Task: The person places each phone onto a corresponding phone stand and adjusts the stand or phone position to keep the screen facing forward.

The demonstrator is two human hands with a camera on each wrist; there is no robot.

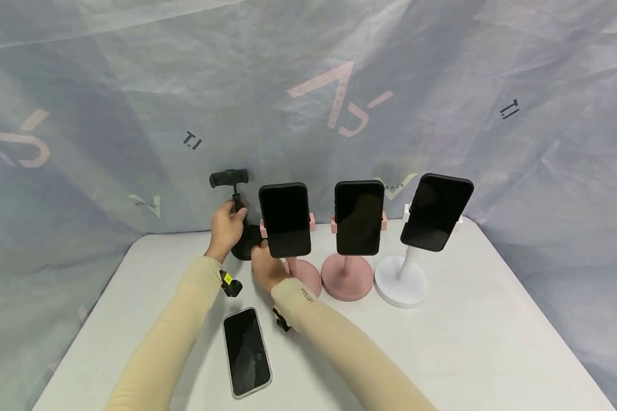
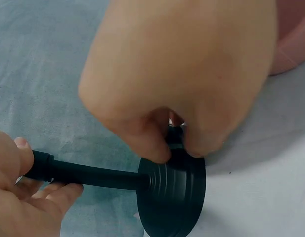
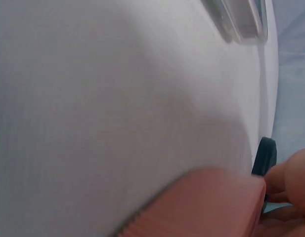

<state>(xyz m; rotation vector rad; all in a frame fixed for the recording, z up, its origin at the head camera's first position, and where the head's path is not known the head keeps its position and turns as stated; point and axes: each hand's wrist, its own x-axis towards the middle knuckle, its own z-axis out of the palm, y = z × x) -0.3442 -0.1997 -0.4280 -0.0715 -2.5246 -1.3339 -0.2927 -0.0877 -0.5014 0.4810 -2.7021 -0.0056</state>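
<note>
A black phone stand (image 1: 244, 251) stands at the back left with its holder (image 1: 228, 178) at the top, no phone in it. My left hand (image 1: 226, 228) grips the stand's post; in the left wrist view, its fingers curl round the upper part of the post (image 2: 103, 177). My right hand (image 1: 268, 267) is low beside the round base (image 2: 173, 202), pinching a dark part at the base's edge between thumb and finger. What exactly that part is stays hidden by the fingers. In the right wrist view, a dark edge (image 3: 264, 155) shows by some fingers.
Two pink stands (image 1: 347, 278) and a white stand (image 1: 401, 281) hold black phones (image 1: 360, 217), the rightmost phone (image 1: 437, 212) tilted. Another phone (image 1: 247, 352) lies flat on the white table (image 1: 473, 342), near my forearms. A grey printed cloth (image 1: 308, 114) hangs behind.
</note>
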